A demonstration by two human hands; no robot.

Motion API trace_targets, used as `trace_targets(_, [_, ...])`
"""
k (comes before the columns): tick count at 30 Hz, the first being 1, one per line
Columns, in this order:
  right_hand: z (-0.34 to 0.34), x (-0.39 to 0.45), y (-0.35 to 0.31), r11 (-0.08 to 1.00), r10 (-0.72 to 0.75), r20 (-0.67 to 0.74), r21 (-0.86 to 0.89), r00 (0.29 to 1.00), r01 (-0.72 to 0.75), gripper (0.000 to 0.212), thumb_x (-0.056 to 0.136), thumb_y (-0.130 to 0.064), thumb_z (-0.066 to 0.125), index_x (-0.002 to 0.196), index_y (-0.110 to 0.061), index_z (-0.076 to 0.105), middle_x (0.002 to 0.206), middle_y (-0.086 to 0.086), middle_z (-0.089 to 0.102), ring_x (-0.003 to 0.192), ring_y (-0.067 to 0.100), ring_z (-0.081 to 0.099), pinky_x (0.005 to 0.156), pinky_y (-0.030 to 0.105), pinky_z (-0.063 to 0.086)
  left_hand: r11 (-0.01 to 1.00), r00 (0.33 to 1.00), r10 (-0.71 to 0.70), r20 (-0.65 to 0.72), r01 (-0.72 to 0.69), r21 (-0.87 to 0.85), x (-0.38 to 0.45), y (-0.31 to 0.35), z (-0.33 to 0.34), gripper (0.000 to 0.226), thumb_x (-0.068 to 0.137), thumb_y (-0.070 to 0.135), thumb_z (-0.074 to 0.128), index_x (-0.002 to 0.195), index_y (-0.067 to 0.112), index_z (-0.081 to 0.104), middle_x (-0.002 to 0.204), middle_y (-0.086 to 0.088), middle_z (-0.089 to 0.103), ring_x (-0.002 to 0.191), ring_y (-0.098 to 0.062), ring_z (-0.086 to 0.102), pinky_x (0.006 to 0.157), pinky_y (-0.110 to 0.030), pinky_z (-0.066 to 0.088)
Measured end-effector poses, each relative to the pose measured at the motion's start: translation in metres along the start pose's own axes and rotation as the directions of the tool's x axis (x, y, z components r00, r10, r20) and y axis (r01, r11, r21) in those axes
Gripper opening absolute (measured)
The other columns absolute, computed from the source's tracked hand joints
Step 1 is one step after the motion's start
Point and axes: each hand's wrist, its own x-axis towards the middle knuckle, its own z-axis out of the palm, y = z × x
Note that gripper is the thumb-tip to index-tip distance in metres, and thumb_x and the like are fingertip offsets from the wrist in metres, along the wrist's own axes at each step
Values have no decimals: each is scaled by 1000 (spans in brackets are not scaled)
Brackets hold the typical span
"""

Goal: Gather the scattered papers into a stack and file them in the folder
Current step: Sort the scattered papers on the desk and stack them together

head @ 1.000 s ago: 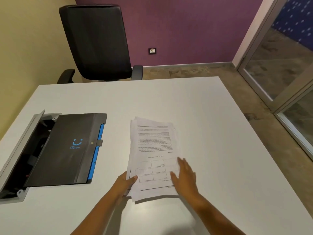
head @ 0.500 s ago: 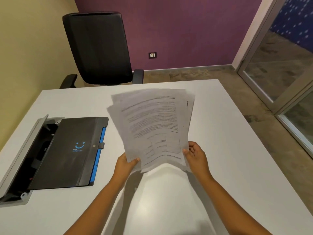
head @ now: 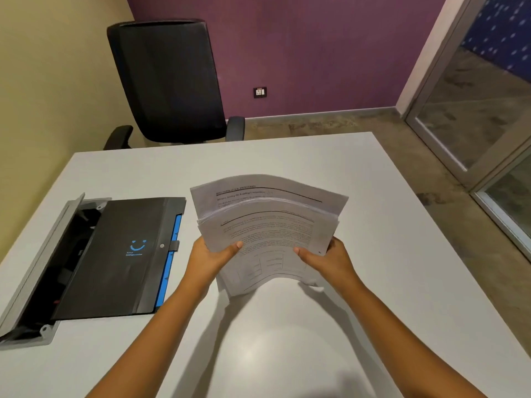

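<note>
**A loose stack of paper held by its two sides, above the desk**

The papers (head: 267, 234) are off the desk, held in the air in front of the person, a little to the right of the black folder (head: 115, 257). The left hand (head: 209, 261) grips the left side of the stack with the thumb on top and the other fingers hidden below; the right hand (head: 330, 261) grips the right side in the same way.

The stack looks light and very soft: it bends into an arch between the two hands, and the sheets are not even (one page stands out beyond the others at the far edge). I judge that the sheets can slide on each other easily, so a hold on both sides is good, and tapping one edge on the desk would make them even.

The desk (head: 373, 225) is white, smooth and flat. The folder lies closed on it, partly over an open cable box (head: 43, 268). Behind the desk stands a black chair (head: 169, 79) before a purple wall (head: 316, 47), and on the right is a glass door (head: 474, 110).
</note>
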Motion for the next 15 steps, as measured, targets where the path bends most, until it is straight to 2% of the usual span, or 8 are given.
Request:
trace_targets(2, [-2, 1, -9, 998, -60, -28, 11, 998, 60, 35, 74, -9, 75, 102, -24, 59, 94, -12, 66, 84, -2, 64, 66, 8, 52, 999, 999, 34, 21, -33, -27, 2, 8, -4, 58, 51, 41, 82, 104, 31, 61, 104, 6, 69, 100, -16, 64, 85, -32, 52])
trace_targets(4, [-5, 1, -19, 989, -137, -50, 41, 989, 139, 38, 73, -9, 75, 97, -31, 58, 95, -13, 67, 84, -4, 66, 70, 10, 52, 997, 997, 69, 33, -68, -33, 4, 13, -9, 77, 44, 50, 82, 113, 24, 59, 111, 0, 67, 104, -17, 63, 85, -30, 52])
trace_targets(7, [-9, 1, -34, 963, -258, -41, 74, 965, 260, 43, 69, -11, 79, 98, -34, 58, 92, -17, 68, 88, -5, 64, 73, 11, 51, 991, 989, 134, 55, -133, -16, 5, 20, -12, 71, 42, 55, 82, 108, 38, 59, 109, 9, 64, 102, -9, 61, 75, -19, 53])
trace_targets(10, [-10, 1, -43, 941, -324, -48, 89, 945, 327, 42, 64, -32, 77, 102, -35, 58, 93, -24, 67, 90, -3, 63, 76, 12, 50, 982, 982, 181, 49, -178, -62, 4, 25, -15, 72, 38, 67, 78, 102, 39, 60, 96, 19, 67, 90, 0, 62, 70, -12, 50])
trace_targets(13, [-4, 0, -46, 927, -346, -153, 93, 926, 362, 36, 67, -55, 65, 97, -35, 60, 98, -13, 67, 92, 6, 63, 78, 18, 50, 967, 975, 221, 23, -216, -136, 3, 30, -15, 72, 44, 77, 68, 100, 33, 61, 89, 16, 68, 82, 0, 62, 70, -13, 49])
trace_targets(15, [3, 0, -50, 924, -327, -239, 122, 914, 363, 34, 72, -57, 54, 90, -29, 62, 92, -4, 69, 86, 10, 63, 74, 19, 49, 956, 965, 261, -33, -263, -132, 1, 33, -9, 59, 52, 80, 58, 89, 35, 66, 86, 16, 67, 80, 1, 60, 69, -16, 46])
